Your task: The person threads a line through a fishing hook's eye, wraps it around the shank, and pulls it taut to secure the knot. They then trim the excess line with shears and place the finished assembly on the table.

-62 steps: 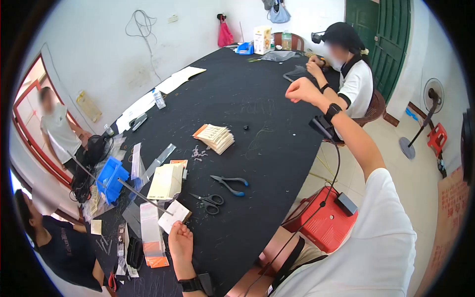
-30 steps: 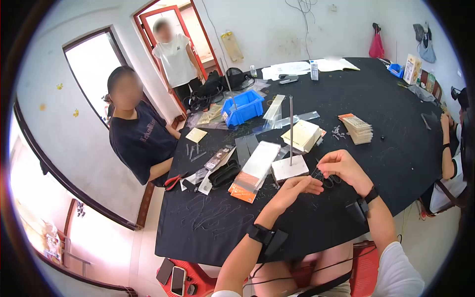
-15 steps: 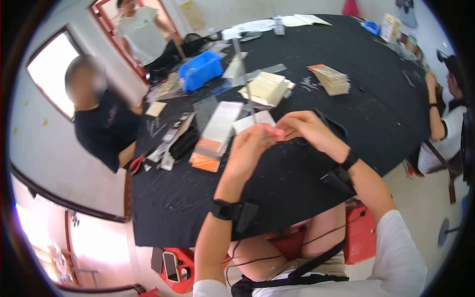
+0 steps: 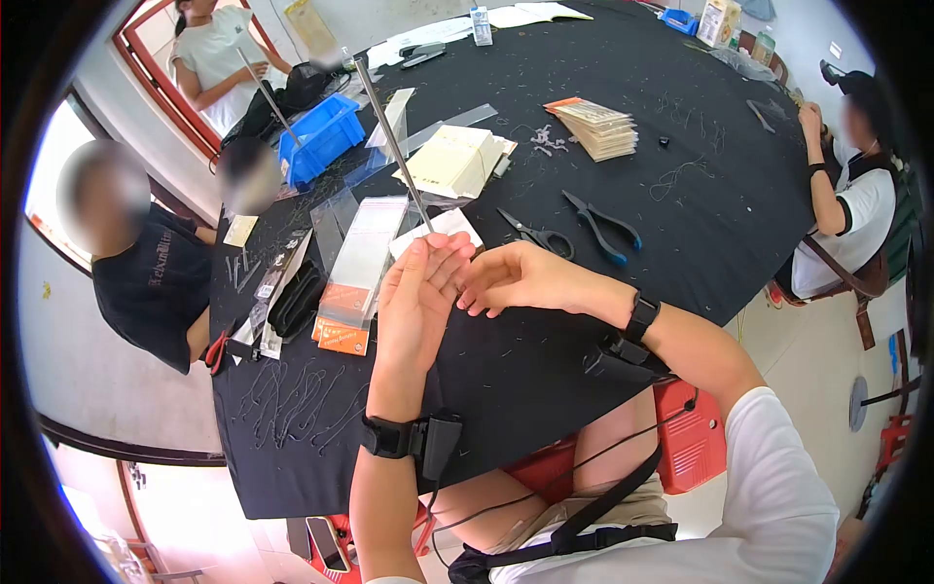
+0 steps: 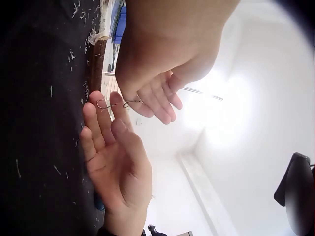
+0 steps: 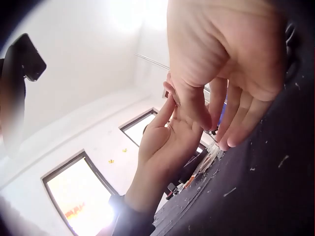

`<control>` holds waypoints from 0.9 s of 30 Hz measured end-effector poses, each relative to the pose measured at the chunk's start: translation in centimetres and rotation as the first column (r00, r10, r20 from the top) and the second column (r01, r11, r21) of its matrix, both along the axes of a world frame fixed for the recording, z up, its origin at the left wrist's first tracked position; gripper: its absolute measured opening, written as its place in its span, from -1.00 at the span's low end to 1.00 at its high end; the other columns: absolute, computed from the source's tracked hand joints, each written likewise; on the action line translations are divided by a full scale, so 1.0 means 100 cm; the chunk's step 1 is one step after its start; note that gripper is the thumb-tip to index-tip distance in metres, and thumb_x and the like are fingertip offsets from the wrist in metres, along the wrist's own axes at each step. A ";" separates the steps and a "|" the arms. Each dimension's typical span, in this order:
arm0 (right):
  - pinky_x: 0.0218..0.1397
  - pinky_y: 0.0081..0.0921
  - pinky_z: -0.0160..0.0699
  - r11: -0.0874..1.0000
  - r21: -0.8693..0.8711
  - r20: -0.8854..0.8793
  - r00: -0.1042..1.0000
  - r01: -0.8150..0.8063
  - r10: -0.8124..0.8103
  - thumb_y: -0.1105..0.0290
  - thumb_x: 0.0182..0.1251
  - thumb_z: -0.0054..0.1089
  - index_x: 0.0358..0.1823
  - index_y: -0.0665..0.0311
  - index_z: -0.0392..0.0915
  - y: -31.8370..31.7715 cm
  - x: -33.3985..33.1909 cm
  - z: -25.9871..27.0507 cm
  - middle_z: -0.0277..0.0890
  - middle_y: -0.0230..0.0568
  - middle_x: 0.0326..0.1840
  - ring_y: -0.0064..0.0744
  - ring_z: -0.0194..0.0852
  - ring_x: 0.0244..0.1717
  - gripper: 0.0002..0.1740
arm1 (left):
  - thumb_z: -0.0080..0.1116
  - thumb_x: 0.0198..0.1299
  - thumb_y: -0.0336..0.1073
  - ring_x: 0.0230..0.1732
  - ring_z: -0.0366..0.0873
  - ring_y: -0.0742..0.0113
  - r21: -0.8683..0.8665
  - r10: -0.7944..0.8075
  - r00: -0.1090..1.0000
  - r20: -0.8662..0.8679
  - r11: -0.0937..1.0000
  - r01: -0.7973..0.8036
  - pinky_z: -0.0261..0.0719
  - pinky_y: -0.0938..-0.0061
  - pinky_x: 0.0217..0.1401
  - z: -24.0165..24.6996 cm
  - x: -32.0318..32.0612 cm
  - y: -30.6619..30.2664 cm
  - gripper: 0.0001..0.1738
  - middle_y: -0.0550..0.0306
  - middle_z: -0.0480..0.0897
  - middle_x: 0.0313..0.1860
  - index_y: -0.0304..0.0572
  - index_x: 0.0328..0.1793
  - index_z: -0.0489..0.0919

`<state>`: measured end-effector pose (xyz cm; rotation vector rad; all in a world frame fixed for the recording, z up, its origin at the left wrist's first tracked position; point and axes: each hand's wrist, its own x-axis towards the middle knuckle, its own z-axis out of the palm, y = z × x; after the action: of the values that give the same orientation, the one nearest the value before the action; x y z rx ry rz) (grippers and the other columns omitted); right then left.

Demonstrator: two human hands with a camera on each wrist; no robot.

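Note:
My left hand (image 4: 413, 311) is palm up at the front of the table, thumb near the bent fingers. In the left wrist view a thin, hooked wire-like piece (image 5: 117, 104) runs from the fingertips of that left hand (image 5: 165, 59) across the fingers of my right hand (image 5: 118, 167). The right hand (image 4: 545, 282) reaches in from the right, fingers loosely bent, its thumb and forefinger apart in the left wrist view. Behind the hands, a metal rod (image 4: 391, 141) rises from a white block (image 4: 457, 230).
Scissors (image 4: 540, 234) and pliers (image 4: 605, 229) lie beyond the right hand. Cream cards (image 4: 452, 161), a card stack (image 4: 595, 128), a blue bin (image 4: 321, 138), plastic sleeves (image 4: 365, 248) and dark threads (image 4: 297, 404) lie on the black cloth. Several people are around the table.
The right hand came back from far right to meet the left. Since half a second ago, the fingertips have parted slightly and the head view has shifted.

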<state>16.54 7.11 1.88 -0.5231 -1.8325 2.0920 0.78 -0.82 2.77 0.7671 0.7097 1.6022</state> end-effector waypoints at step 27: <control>-0.40 -0.66 0.54 0.993 0.029 -0.015 0.994 0.113 -0.112 0.46 0.13 0.22 -0.19 0.44 0.49 -0.003 -0.002 -0.001 0.62 -0.11 -0.32 -0.44 0.62 -0.38 -0.75 | -0.22 0.38 -0.10 0.26 0.32 0.17 -0.037 0.001 0.997 0.072 0.999 0.001 0.22 0.32 0.37 -0.005 0.002 0.003 -0.52 -0.11 0.39 0.22 -0.33 0.25 0.26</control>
<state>16.34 6.79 1.74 -0.5893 -1.7809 1.9872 0.98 -0.56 2.32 0.6793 0.6852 1.6046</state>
